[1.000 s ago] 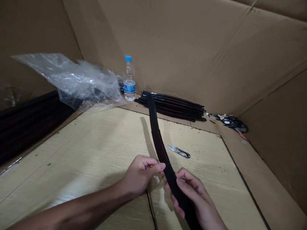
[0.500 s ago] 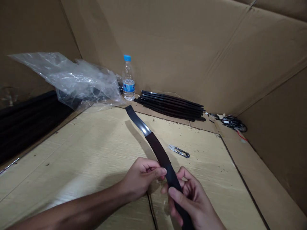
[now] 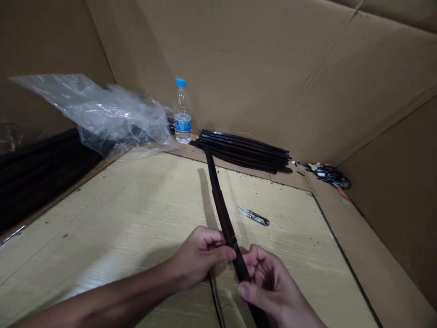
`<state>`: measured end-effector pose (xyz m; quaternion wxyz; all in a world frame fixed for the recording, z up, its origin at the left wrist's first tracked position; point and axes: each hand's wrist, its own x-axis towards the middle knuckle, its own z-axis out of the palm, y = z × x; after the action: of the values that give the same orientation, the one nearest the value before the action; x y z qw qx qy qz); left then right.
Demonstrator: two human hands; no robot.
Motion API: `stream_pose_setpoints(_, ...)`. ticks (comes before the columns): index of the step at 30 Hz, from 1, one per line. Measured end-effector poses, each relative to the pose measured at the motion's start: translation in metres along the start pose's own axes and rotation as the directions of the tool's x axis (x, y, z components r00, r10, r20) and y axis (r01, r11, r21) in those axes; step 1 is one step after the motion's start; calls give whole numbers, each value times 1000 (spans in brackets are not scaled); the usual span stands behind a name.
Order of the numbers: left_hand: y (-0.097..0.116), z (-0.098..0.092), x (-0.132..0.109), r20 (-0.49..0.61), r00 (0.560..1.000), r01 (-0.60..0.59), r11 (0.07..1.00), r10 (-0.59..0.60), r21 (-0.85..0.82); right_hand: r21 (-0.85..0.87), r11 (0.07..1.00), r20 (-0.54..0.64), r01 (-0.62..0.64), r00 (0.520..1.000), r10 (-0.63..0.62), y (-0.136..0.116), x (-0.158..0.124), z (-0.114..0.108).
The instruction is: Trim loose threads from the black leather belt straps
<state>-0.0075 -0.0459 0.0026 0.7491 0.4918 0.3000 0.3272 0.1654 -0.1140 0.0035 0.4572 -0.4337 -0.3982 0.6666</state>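
Observation:
A long, slightly curved black strip (image 3: 223, 214) with a dark brown sleeve around its middle is held up over the pale wooden board, its far tip pointing away from me. My left hand (image 3: 206, 253) pinches it between thumb and fingers just below the sleeve's near edge. Lower down, my right hand (image 3: 268, 284) grips the strip with the thumb on its near side. The strip's near end runs out of view at the bottom. From under my left hand a thin dark cord (image 3: 215, 298) trails down. Thread snips (image 3: 253, 215) lie right of the strip.
A stack of similar black strips (image 3: 242, 152) lies at the back by a water bottle (image 3: 182, 114). Crumpled clear plastic (image 3: 123, 118) covers part of the dark bundle (image 3: 41, 173) at left. Tangled cords (image 3: 329, 175) sit at back right. Cardboard walls (image 3: 239, 59) enclose the board.
The strip has been turned about its length, from its broad, shiny face to a narrower edge. Its far tip has swung right, toward the stack. Both hands keep hold of it.

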Motion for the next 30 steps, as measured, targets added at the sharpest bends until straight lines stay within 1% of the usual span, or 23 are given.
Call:
stream_pose_setpoints(4, -2, 0, 0, -29, 1000, -5, 999, 6, 33, -40, 999, -64, 24, 998, -26, 2, 5, -3)
stream_pose_setpoints(8, -4, 0, 0, -79, 997, 11, 990, 0, 140, -79, 996, -36, 32, 999, -35, -2, 8, 0)
stream_pose_setpoints(10, -3, 1, -1, -97, 995, 17, 988, -2, 154, -69, 997, -12, 25, 1000, -26, -4, 7, 3)
stream_pose_setpoints(13, -1, 3, -2, -54, 998, 14, 997, -10, 79, -21, 999, 10, -46, 999, 46, -10, 3, 10)
stream_pose_setpoints(15, 0, 4, -1, -48, 999, 14, 999, -11, 45, -18, 997, -13, -73, 997, 73, -14, 2, 14)
stream_pose_setpoints(18, 0, 4, 1, -133, 991, 15, 995, -2, 97, 32, 997, -93, -65, 993, 68, -19, 3, 16)
stream_pose_setpoints(19, 1, 4, 2, -145, 989, 17, 995, -3, 100, 59, 997, -109, -55, 992, 61, -20, 3, 15)
stream_pose_setpoints(20, 1, 4, 3, -132, 991, 21, 997, -11, 73, 82, 996, -126, -41, 991, 51, -19, 4, 13)
stream_pose_setpoints(22, 1, 5, 4, -66, 998, 16, 999, -19, -45, 103, 995, -142, -11, 990, 26, -15, 5, 10)
stream_pose_setpoints(24, 1, 6, 4, -13, 1000, -3, 990, 1, -143, 97, 995, -108, -14, 994, 25, -10, 6, 6)
stream_pose_setpoints(25, 1, 7, 4, -10, 1000, -15, 988, 14, -157, 84, 996, -72, -26, 997, 32, -8, 6, 5)
stream_pose_setpoints(28, -1, 6, 2, -51, 999, -8, 997, 4, -75, 8, 1000, 10, -23, 1000, 23, -6, 6, 5)
stream_pose_setpoints(30, -2, 5, 1, -106, 994, 26, 999, -23, 21, -16, 999, 4, -36, 999, 36, -8, 4, 8)
